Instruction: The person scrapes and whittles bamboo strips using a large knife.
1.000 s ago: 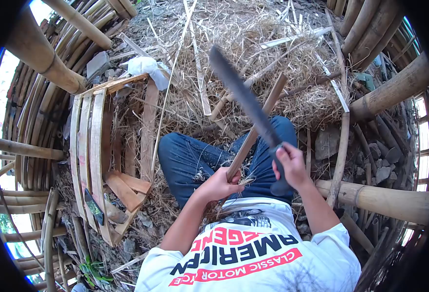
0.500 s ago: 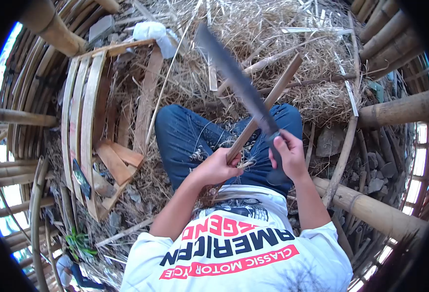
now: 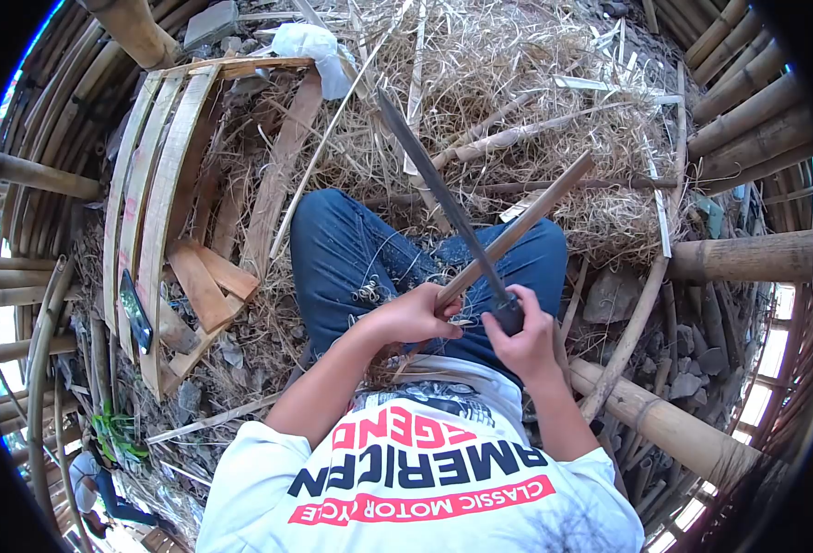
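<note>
My left hand [image 3: 418, 315] is closed round the lower end of a bamboo strip [image 3: 543, 205], which slants up to the right over my lap. In my right hand [image 3: 528, 343] is the dark handle of a machete [image 3: 432, 181]. Its long blade points up and to the left, crossing the strip just above my left hand and seen nearly edge-on. Thin curled shavings [image 3: 369, 293] lie on my blue trousers [image 3: 331, 241] and hang about my left fingers.
A slatted wooden crate [image 3: 156, 184] lies at the left, with a phone [image 3: 135, 311] on its slats and wood offcuts [image 3: 205, 286] beside it. Straw-like shavings [image 3: 498, 64] cover the ground ahead, near a white plastic bag [image 3: 307, 48]. Bamboo poles [image 3: 669, 415] flank my right side.
My right hand has come down and slightly left, and the machete's blade has turned from showing its flat side to nearly edge-on. The strip has tilted lower to the right.
</note>
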A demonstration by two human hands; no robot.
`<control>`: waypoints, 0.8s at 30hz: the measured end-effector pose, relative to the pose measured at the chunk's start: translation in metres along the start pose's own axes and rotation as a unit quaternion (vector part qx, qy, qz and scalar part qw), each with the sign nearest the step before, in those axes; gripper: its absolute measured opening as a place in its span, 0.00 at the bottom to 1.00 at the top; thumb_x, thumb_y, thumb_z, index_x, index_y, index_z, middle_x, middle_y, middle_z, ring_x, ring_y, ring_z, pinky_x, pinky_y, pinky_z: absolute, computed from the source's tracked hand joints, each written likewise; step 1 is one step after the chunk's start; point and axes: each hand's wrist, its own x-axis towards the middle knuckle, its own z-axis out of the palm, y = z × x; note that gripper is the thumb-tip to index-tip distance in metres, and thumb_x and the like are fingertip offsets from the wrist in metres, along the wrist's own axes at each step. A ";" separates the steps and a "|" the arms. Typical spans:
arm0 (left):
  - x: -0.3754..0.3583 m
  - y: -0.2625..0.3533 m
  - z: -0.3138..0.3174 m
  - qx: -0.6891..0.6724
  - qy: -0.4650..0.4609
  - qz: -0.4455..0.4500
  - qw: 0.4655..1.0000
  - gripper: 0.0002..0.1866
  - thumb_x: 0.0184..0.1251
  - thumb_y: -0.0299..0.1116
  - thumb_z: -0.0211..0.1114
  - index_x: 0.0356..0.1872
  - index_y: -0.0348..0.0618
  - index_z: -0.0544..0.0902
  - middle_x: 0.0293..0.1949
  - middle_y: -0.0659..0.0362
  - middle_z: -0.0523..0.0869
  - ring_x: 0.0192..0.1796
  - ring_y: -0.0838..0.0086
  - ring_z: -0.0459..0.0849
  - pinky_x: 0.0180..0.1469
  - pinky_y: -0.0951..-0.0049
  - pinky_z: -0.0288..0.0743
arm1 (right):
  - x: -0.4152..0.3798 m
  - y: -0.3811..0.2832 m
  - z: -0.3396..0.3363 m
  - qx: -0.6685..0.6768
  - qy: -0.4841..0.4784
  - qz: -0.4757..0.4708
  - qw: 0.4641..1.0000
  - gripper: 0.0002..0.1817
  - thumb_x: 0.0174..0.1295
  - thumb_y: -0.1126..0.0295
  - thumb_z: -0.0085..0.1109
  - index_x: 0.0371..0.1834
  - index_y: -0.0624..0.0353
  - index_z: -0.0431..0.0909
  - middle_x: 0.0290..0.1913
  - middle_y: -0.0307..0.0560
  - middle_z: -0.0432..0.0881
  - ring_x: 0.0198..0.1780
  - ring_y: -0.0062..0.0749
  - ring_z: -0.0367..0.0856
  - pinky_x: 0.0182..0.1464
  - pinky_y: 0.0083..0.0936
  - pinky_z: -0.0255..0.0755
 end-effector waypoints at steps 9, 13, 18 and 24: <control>0.004 -0.008 0.000 -0.019 0.043 -0.004 0.999 0.21 0.48 0.33 0.76 0.23 0.47 0.66 0.20 0.67 0.69 0.26 0.78 0.66 0.30 0.70 0.65 | 0.001 0.015 0.019 -0.044 -0.032 -0.087 0.995 0.25 0.49 0.77 0.68 0.50 0.60 0.68 0.30 0.54 0.81 0.30 0.53 0.84 0.33 0.38 0.76; 0.007 -0.012 0.005 0.051 0.084 -0.052 0.994 0.20 0.45 0.37 0.77 0.24 0.44 0.69 0.22 0.60 0.76 0.27 0.72 0.72 0.33 0.66 0.69 | 0.009 0.015 0.015 -0.039 -0.081 -0.051 0.995 0.25 0.50 0.75 0.65 0.51 0.59 0.68 0.28 0.57 0.81 0.33 0.58 0.84 0.35 0.44 0.76; 0.005 -0.008 0.008 0.082 0.131 -0.085 0.984 0.19 0.46 0.36 0.76 0.29 0.40 0.74 0.27 0.61 0.78 0.31 0.76 0.74 0.36 0.72 0.70 | 0.013 0.008 0.020 -0.069 -0.140 0.069 0.985 0.12 0.49 0.70 0.67 0.34 0.62 0.75 0.23 0.59 0.81 0.31 0.60 0.83 0.34 0.46 0.76; 0.009 -0.012 0.008 0.012 0.076 0.015 0.997 0.15 0.51 0.26 0.72 0.40 0.35 0.79 0.33 0.60 0.82 0.37 0.75 0.78 0.44 0.72 0.72 | 0.011 0.005 0.031 -0.081 -0.085 0.002 0.993 0.11 0.48 0.68 0.68 0.28 0.61 0.76 0.22 0.58 0.81 0.31 0.58 0.83 0.33 0.45 0.76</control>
